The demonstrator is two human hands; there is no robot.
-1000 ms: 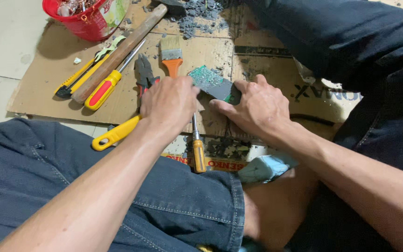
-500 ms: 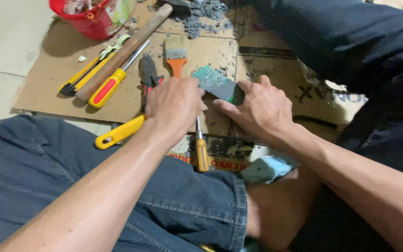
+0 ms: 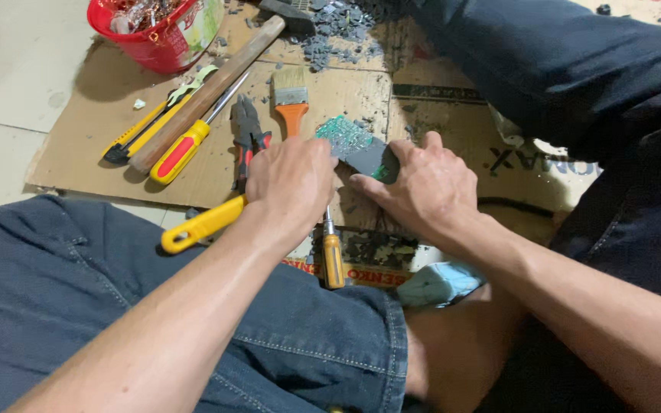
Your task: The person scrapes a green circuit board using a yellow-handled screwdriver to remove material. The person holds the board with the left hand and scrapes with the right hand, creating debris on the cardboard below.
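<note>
- Two bare hands meet over a green circuit board (image 3: 346, 138) lying on a sheet of cardboard (image 3: 78, 145) on the floor, between the seated person's denim-clad legs.
- Risk, as judged from this view: the tool in the left hand (image 3: 292, 183) points toward the right hand (image 3: 426, 187), which sits just beside the board's near edge. A slip of the tip off the board could drive it into those fingers; the cause would be hard prying against a board that is pinned only by fingertips.
- A second risk: the board could skid or flip on the smooth cardboard if the right hand eases off, scattering more of the grey chips (image 3: 338, 30) already piled at the top of the sheet.
- Grip, left: the hand is closed in a fist around a yellow handle (image 3: 200, 226), which juts out behind the wrist. The working end is hidden under the knuckles, so whether it touches the board cannot be told.
- Grip, right: the fingers are curled and pressed down on a dark block (image 3: 372, 160) at the board's near corner, thumb alongside; it holds the piece rather than lifting it.
- Around them lie pliers (image 3: 248, 130), a paintbrush (image 3: 291, 103), a red-and-yellow screwdriver (image 3: 181, 149), a wooden-handled hammer (image 3: 216, 88) and an orange screwdriver (image 3: 333, 256). A red basket (image 3: 154, 46) stands at the sheet's far corner.
</note>
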